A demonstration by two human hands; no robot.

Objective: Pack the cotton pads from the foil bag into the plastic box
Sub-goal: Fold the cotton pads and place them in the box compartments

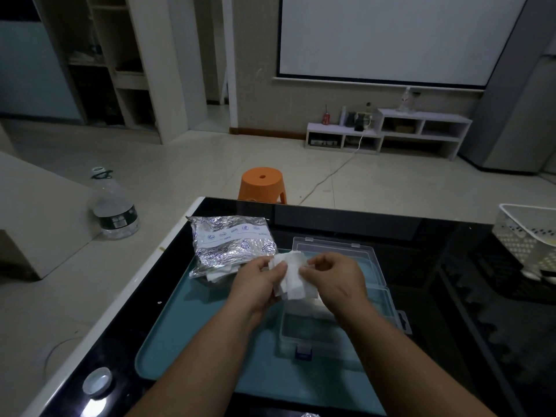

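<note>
At frame centre, the left hand (258, 281) and right hand (334, 278) both pinch a stack of white square cotton pads (293, 279) between them, above the open clear plastic box (337, 296), with the crinkled silver foil bag (228, 242) to the upper left.

Glossy black table (331, 218), teal tray (186, 341) at centre, white perforated basket (523, 236) far right, white cap (97, 381) near-left corner

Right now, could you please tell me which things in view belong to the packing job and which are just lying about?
For the job: cotton pads, pinched by left hand and right hand; foil bag; open plastic box.
Lying about: water bottle, orange stool, white basket, white cap.
</note>
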